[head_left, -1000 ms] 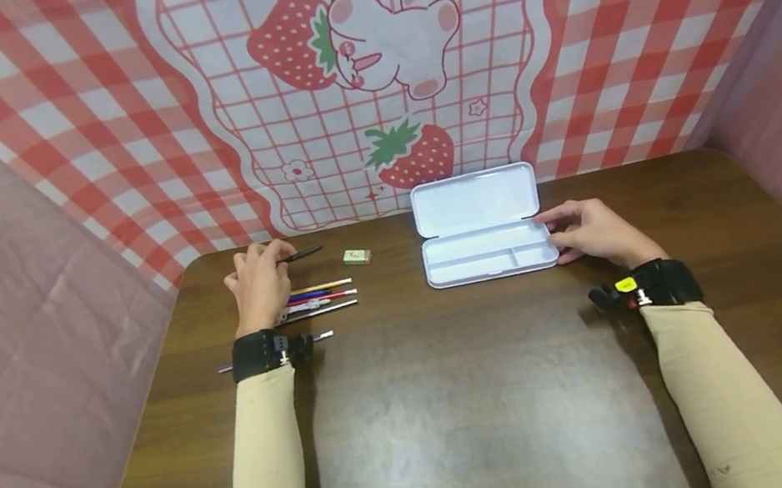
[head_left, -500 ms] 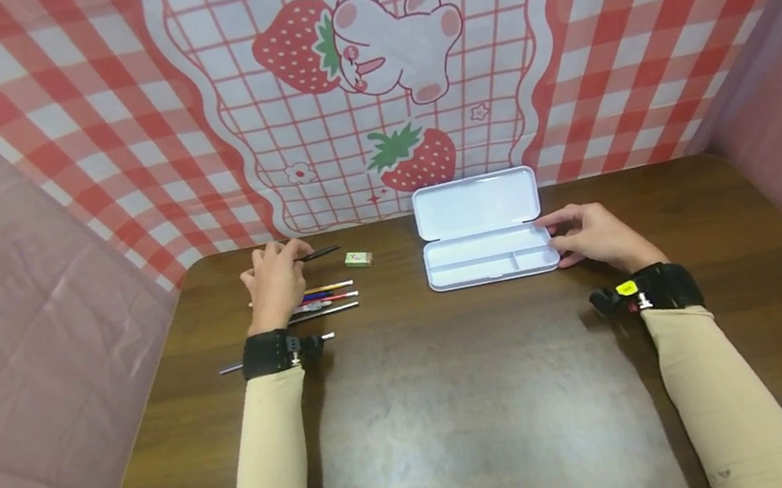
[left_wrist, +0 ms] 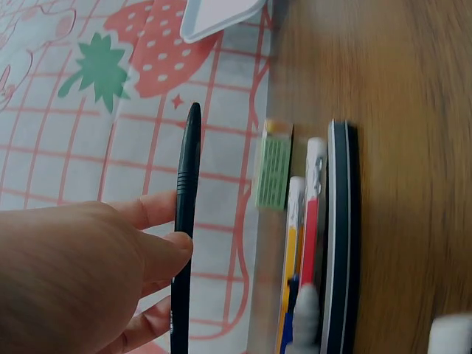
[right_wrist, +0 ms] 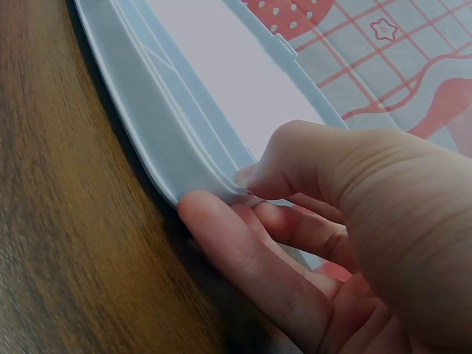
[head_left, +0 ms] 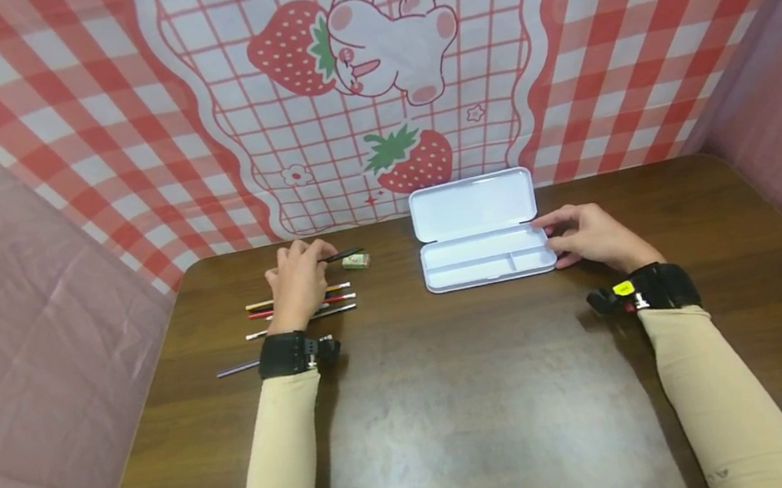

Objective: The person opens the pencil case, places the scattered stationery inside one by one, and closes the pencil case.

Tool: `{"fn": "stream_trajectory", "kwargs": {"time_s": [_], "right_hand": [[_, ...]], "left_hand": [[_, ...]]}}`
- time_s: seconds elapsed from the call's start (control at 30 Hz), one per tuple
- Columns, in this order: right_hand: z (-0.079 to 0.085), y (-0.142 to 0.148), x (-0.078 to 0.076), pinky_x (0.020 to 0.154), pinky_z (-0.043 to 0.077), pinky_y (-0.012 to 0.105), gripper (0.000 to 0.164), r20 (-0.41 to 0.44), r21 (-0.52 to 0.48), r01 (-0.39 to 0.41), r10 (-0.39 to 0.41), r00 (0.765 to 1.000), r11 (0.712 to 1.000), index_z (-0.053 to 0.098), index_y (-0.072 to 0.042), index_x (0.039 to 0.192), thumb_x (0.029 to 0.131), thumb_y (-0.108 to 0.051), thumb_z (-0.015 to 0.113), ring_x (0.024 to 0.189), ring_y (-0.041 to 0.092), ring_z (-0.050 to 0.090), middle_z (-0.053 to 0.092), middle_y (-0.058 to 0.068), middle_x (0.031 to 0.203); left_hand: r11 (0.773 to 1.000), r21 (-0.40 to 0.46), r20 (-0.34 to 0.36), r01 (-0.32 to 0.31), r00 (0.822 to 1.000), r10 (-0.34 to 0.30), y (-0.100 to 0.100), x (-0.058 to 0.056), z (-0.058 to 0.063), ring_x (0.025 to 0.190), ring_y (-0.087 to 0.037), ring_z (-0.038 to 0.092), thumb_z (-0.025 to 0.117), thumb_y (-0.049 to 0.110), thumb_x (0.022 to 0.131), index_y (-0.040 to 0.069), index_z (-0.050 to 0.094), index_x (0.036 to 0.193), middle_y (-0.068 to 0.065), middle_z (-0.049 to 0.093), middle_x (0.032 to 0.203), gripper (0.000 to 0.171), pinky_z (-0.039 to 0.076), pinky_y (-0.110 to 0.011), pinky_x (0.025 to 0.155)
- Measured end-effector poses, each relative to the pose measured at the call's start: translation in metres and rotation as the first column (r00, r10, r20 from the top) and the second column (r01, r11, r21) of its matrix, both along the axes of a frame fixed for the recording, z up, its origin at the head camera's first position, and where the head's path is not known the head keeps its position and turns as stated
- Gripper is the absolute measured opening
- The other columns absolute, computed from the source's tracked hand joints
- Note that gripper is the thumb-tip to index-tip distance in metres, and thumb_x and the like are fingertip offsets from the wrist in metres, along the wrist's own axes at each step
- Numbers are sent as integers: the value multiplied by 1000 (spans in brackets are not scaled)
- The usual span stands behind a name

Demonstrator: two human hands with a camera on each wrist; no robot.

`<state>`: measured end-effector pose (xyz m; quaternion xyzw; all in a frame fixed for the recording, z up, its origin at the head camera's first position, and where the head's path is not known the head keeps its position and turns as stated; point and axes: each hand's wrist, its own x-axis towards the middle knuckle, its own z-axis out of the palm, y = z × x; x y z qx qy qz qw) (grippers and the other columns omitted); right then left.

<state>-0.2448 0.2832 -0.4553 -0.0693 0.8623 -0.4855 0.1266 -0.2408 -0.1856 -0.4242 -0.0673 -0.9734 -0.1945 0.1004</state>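
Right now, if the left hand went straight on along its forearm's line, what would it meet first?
Probably the strawberry-print cloth behind the table; the head view shows nothing else ahead of the left hand, though depth is unclear. The green-sleeved eraser lies right of that line.

This is a screened-off work corner — wooden tabletop (head_left: 477, 416), pink drapes (head_left: 9, 377), strawberry-print checked cloth (head_left: 314, 133) behind.
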Motion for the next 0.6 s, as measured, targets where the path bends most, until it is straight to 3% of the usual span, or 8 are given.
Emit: {"fn": "stream_trajectory", "kwargs": {"time_s": [0.6], "right_hand": [[3, 1, 1, 65, 63, 29, 42, -8, 0, -13, 13, 1000, 1000, 62, -5, 134, 92, -7, 68, 79, 27, 65, 52, 21, 122]], "left_hand": [[996, -40, -7, 74, 997, -74, 34, -3, 1, 111, -32, 49, 62, 11, 97, 26, 68, 113, -6, 62, 111, 22, 36, -66, 95]]}}
